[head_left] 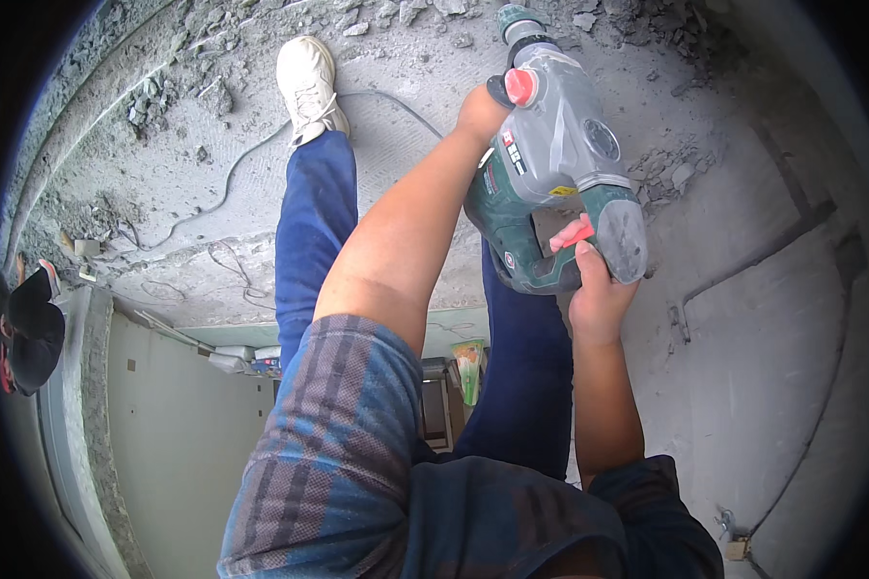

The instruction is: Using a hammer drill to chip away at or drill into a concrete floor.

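Observation:
A green and grey rotary hammer, dusty all over, is held in front of me with its chuck pointing away at the top. My left hand is closed at the front of its body, by a round red knob; the machine partly hides the fingers. At the back, my right hand wraps the rear handle, its fingers beside the red trigger. I cannot make out whether a bit sits in the chuck, which reaches the picture's upper edge.
Broken rubble lies along the far side, with more chips at the right. A thin cable runs over the dusty floor near my white shoe. Another person in dark clothing is at the far left. Grooves cut the right-hand wall.

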`<act>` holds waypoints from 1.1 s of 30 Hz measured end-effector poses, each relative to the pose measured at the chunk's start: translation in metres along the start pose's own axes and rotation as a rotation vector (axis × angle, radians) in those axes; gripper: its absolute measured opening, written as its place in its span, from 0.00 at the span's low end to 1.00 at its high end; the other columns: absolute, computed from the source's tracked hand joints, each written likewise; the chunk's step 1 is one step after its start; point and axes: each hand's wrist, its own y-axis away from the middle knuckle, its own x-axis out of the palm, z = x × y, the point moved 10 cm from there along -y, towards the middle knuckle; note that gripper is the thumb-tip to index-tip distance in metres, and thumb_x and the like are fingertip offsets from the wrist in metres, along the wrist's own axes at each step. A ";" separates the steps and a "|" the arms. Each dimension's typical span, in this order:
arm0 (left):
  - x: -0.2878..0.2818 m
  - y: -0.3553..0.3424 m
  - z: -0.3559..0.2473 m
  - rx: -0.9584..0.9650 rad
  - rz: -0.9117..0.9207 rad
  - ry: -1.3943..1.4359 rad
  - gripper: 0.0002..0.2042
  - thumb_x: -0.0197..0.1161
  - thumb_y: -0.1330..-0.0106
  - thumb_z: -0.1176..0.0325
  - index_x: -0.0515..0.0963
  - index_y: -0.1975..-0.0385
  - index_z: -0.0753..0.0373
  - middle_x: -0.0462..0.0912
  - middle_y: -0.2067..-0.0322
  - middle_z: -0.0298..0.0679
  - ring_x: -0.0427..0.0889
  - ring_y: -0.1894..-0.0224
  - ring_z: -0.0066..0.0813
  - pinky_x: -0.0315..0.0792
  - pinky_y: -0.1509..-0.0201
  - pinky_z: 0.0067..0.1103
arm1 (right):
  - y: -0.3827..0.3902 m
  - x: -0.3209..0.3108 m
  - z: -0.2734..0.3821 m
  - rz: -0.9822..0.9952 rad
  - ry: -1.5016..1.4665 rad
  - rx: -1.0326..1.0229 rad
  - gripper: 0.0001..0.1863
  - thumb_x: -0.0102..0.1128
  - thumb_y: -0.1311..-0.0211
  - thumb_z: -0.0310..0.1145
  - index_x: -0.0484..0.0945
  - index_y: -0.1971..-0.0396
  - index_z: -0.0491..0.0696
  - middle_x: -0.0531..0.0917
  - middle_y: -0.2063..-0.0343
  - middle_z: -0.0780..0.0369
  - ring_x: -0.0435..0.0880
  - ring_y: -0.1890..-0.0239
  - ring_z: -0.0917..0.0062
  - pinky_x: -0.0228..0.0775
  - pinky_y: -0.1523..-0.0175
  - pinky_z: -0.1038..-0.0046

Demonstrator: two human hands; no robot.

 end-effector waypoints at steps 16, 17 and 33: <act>0.022 -0.064 0.042 0.209 0.171 -0.290 0.19 0.68 0.47 0.55 0.82 0.59 0.60 0.85 0.59 0.50 0.83 0.53 0.45 0.73 0.48 0.30 | -0.005 -0.014 -0.124 -0.079 0.029 -0.009 0.07 0.51 0.46 0.17 0.78 0.72 0.42 0.83 0.73 0.64 0.76 0.73 0.83 0.67 0.66 0.78; 0.011 -0.066 0.047 0.165 0.106 -0.264 0.19 0.68 0.47 0.55 0.82 0.59 0.60 0.85 0.59 0.50 0.83 0.53 0.45 0.74 0.49 0.30 | -0.009 -0.012 -0.128 -0.060 -0.010 -0.039 0.07 0.51 0.46 0.16 0.78 0.72 0.42 0.83 0.73 0.65 0.77 0.73 0.83 0.67 0.66 0.79; -0.023 -0.006 -0.060 0.161 0.038 -1.207 0.21 0.64 0.48 0.53 0.83 0.60 0.61 0.85 0.61 0.48 0.84 0.55 0.45 0.77 0.50 0.34 | 0.018 -0.023 -0.172 -0.160 -1.052 0.293 0.19 0.53 0.41 0.38 0.70 0.51 0.46 0.76 0.59 0.60 0.75 0.53 0.70 0.71 0.50 0.61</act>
